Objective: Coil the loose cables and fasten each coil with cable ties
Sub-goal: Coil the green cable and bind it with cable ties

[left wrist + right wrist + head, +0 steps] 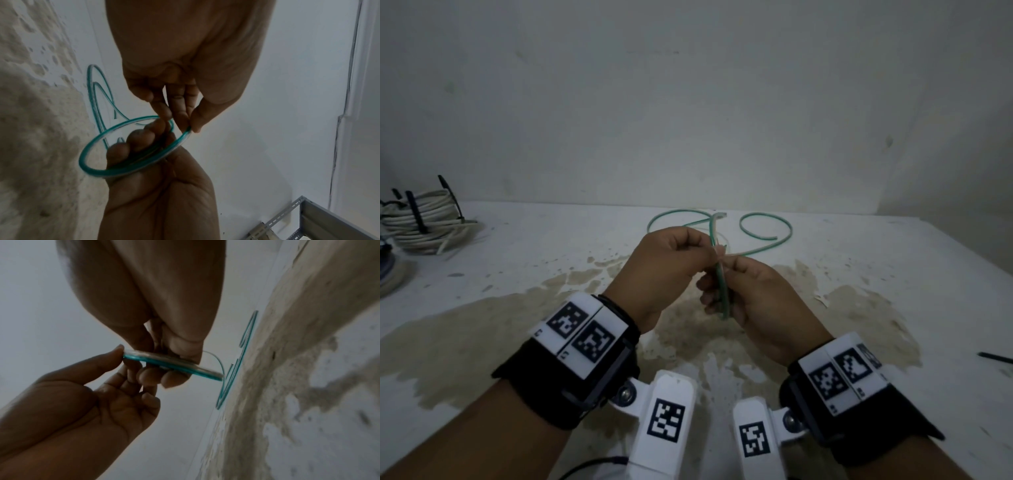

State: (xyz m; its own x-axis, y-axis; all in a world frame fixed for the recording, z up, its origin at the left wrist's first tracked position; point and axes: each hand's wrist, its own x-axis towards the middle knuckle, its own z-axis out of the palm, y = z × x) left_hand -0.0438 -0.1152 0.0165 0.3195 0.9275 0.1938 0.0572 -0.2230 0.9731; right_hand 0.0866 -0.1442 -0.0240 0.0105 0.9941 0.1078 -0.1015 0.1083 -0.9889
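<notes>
A thin green cable point(766, 224) lies in loose loops on the white table point(893, 260), and its near end is wound into a small coil point(721, 286) held upright above the stained patch. My right hand point(743, 284) grips the coil, with its fingers curled through the ring point(88, 164). My left hand point(688, 250) pinches the top of the coil between thumb and fingers. In the right wrist view the left thumb point(120, 349) presses the coil's edge point(170, 365) while the right hand's fingers point(174, 378) wrap round it.
Tied white cable coils point(424, 219) with black ties are stacked at the far left. A loose black cable tie point(995, 357) lies at the right edge. A wall stands close behind the table. A grey metal rack point(312, 216) shows in the left wrist view.
</notes>
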